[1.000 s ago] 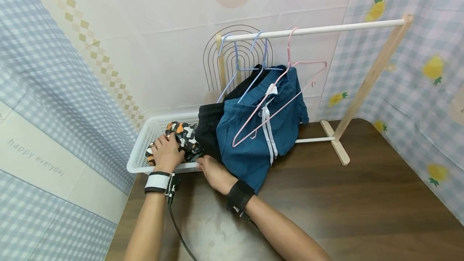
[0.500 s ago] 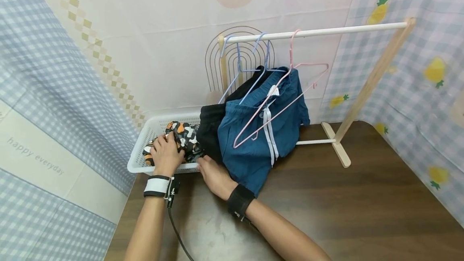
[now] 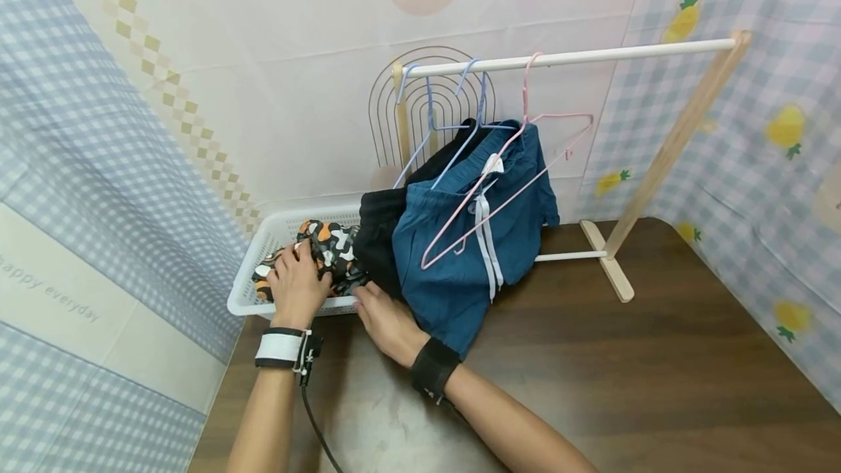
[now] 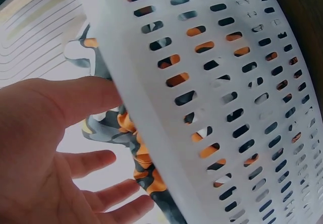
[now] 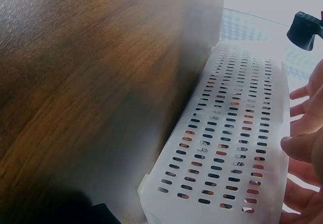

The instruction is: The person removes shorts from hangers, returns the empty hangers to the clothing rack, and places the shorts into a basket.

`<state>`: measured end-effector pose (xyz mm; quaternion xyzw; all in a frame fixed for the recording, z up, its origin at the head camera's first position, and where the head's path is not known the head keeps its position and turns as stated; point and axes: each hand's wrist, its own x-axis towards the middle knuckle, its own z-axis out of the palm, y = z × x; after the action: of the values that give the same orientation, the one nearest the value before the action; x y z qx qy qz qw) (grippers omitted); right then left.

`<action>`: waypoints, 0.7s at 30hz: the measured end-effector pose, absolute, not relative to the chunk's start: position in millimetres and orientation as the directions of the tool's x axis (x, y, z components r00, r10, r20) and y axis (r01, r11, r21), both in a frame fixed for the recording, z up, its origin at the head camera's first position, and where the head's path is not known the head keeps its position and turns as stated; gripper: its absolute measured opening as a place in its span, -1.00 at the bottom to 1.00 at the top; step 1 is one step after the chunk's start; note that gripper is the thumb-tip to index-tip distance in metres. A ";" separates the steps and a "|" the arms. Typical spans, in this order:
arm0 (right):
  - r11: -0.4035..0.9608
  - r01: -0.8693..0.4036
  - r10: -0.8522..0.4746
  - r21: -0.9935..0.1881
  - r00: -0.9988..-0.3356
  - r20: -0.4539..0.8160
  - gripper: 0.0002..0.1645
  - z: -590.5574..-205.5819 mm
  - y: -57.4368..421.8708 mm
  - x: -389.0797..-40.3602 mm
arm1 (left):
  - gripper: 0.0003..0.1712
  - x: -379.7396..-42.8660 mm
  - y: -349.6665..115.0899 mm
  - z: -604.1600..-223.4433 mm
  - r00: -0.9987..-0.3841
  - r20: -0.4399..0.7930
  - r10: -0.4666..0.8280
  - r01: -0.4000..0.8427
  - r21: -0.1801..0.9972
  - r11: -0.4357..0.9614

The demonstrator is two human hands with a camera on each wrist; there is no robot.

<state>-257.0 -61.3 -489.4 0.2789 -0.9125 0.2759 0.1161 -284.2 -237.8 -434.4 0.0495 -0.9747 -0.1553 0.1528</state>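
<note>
The camouflage-patterned cloth in orange, black, grey and white lies bunched inside the white basket, part of it under my left hand. That hand is loose, fingers spread and resting on the folds, thumb beside the rim, not closed round anything. My right hand is at the near rim toward the basket's right end, fingertips by the cloth's edge; I cannot tell whether it pinches cloth or plastic. To handle this well, I judge it best to spread the folds with flat fingers, feel for an edge before taking hold, and lift clear of the rim so the basket is not dragged along. The black garment hangs down at the basket's right end, so my right wrist should stay low and not tug it. Beside it hang the blue shorts, near the blue hangers, with the pink hanger in front. All three hangers hook over the rack, which stands on the desk.
</note>
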 end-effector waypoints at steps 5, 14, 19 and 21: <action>0.698 -0.583 -0.447 -0.416 -0.808 0.383 -0.77 -489.2 -61.3 -256.7 | -0.12 -278.9 -237.6 -432.4 -0.941 0.307 -0.142 -0.034 0.329 0.944; 0.712 -0.582 -0.440 -0.393 -0.806 0.395 -0.78 -490.6 -64.2 -253.2 | -0.12 -261.1 -235.4 -430.7 -0.926 0.347 -0.147 -0.020 0.342 0.939; 0.733 -0.568 -0.421 -0.374 -0.811 0.406 -0.79 -489.0 -64.6 -253.6 | -0.13 -249.9 -229.8 -424.6 -0.898 0.420 -0.133 0.019 0.338 0.941; 0.731 -0.569 -0.421 -0.377 -0.811 0.407 -0.79 -488.3 -64.8 -254.2 | -0.14 -246.4 -228.0 -422.7 -0.883 0.451 -0.128 0.034 0.334 0.942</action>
<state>-254.2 -64.8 -488.3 0.2693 -0.9185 0.2486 0.1485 -246.4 -228.0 -422.7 0.0246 -0.9556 -0.1684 0.2404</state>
